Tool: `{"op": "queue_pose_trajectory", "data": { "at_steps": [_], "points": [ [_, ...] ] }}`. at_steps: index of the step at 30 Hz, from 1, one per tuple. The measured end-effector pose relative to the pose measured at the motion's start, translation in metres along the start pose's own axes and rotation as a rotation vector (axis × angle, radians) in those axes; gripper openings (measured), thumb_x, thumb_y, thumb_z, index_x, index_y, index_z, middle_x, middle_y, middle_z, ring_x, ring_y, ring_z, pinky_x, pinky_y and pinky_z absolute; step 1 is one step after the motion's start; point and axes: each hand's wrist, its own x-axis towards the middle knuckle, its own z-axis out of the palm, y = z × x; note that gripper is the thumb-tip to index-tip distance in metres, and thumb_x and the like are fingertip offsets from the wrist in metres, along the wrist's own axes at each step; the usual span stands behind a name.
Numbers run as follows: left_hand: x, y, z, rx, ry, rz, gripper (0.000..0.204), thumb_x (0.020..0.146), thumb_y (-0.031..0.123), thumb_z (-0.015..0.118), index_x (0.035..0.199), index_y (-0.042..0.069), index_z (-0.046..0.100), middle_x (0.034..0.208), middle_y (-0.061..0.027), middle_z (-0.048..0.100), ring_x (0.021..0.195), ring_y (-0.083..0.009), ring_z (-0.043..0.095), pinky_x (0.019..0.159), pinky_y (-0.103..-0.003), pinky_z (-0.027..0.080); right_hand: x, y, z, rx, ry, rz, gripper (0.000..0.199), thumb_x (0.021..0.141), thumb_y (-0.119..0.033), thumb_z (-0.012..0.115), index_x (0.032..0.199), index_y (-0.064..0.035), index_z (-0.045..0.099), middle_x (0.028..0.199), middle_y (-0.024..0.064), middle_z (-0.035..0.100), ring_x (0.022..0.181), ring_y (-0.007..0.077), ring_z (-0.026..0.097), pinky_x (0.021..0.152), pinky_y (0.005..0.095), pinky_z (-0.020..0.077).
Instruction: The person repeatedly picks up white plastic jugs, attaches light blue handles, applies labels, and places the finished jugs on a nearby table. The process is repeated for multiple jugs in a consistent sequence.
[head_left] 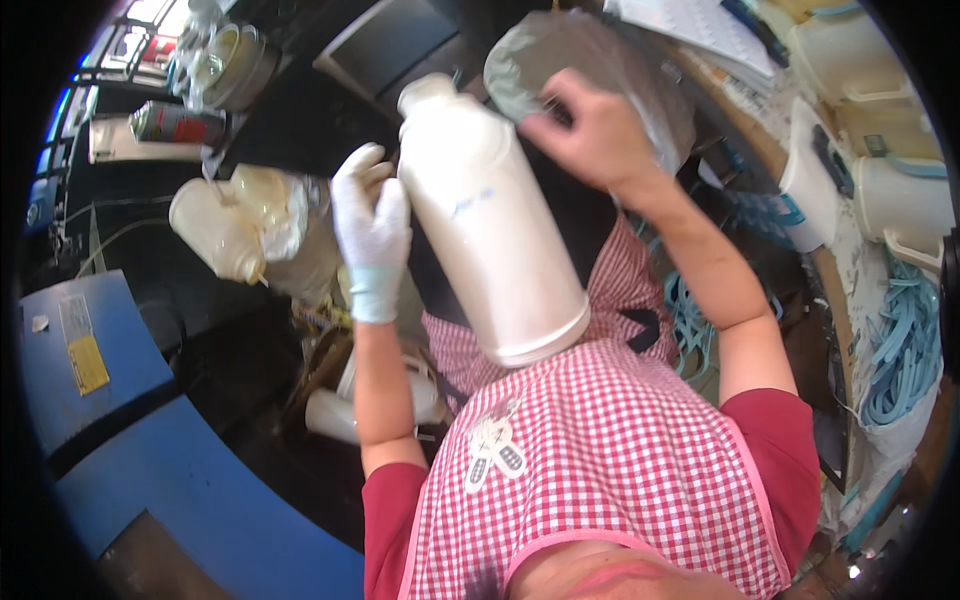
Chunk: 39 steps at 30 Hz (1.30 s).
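Note:
A large white plastic bottle (pixel 487 225) lies slanted over my lap, its neck pointing away from me and its base against my checked apron (pixel 600 430). My left hand (pixel 370 220), in a white glove, is beside the bottle's left side near the shoulder. Its thumb stands apart from loosely bent fingers, and I cannot tell whether it touches the bottle. My bare right hand (pixel 600 130) is raised to the right of the bottle's shoulder, in front of a plastic-lined container (pixel 640 60). Its fingers curl toward the thumb, slightly blurred; anything between them is hidden.
Blue machine panels (pixel 200 490) stand at my left. Beyond my left hand hangs a bag with a translucent bottle (pixel 212 230). A spray can (pixel 178 124) lies farther off. On the right, a worktop edge (pixel 835 300) borders pale jugs (pixel 905 200) and light-blue strips (pixel 900 345).

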Motion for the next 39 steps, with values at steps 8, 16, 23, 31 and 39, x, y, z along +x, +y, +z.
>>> {"op": "queue_pose_trajectory", "data": {
  "at_steps": [8,16,23,31,39],
  "points": [
    [0.158,0.035,0.048,0.789,-0.573,-0.211,0.069,0.087,0.063,0.063,0.096,-0.004,0.077,0.09,-0.0187,0.076,0.085,-0.0309,0.073,0.08,-0.038,0.056,0.128,0.16,-0.127,-0.856,0.274,-0.339,0.047,0.094,-0.041,0.07,0.125,-0.0058,0.063,0.121,0.018,0.066,0.114,0.0361,0.062,0.091,0.045,0.0519],
    [0.043,0.21,-0.063,0.062,0.169,0.27,0.047,0.089,0.015,0.074,0.131,-0.002,0.066,0.11,-0.0131,0.076,0.099,-0.0194,0.073,0.092,-0.031,0.055,-0.04,0.035,-0.045,0.819,-0.624,0.675,0.068,0.105,-0.062,0.048,0.118,0.0006,0.073,0.112,0.0097,0.076,0.105,0.0226,0.072,0.093,0.0351,0.056],
    [-0.039,0.154,-0.152,-0.292,-0.038,-0.019,0.067,0.087,0.014,0.063,0.15,-0.004,0.046,0.131,-0.014,0.065,0.114,-0.02,0.066,0.098,-0.032,0.053,0.091,-0.076,-0.076,1.174,0.041,0.156,0.043,0.104,-0.035,0.06,0.125,0.0028,0.067,0.11,0.0066,0.073,0.099,0.0135,0.068,0.09,0.0279,0.0518],
    [-0.058,0.027,-0.095,-1.114,-0.528,-0.295,0.067,0.097,0.027,0.064,0.152,-0.004,0.04,0.138,-0.0214,0.06,0.128,-0.0351,0.06,0.111,-0.045,0.049,0.331,-0.174,-0.03,0.243,0.664,-0.933,0.038,0.089,-0.032,0.078,0.114,-0.0048,0.072,0.102,0.0162,0.071,0.089,0.0321,0.068,0.081,0.0398,0.0532],
    [-0.021,0.06,-0.083,-1.183,-0.213,-0.236,0.066,0.1,0.041,0.059,0.147,-0.003,0.044,0.132,-0.0232,0.063,0.123,-0.0392,0.063,0.114,-0.055,0.043,0.309,-0.18,-0.069,0.03,0.418,-0.795,0.022,0.093,-0.02,0.067,0.11,-0.0066,0.071,0.112,0.0177,0.07,0.101,0.0356,0.067,0.088,0.0421,0.053]
  ]
}}
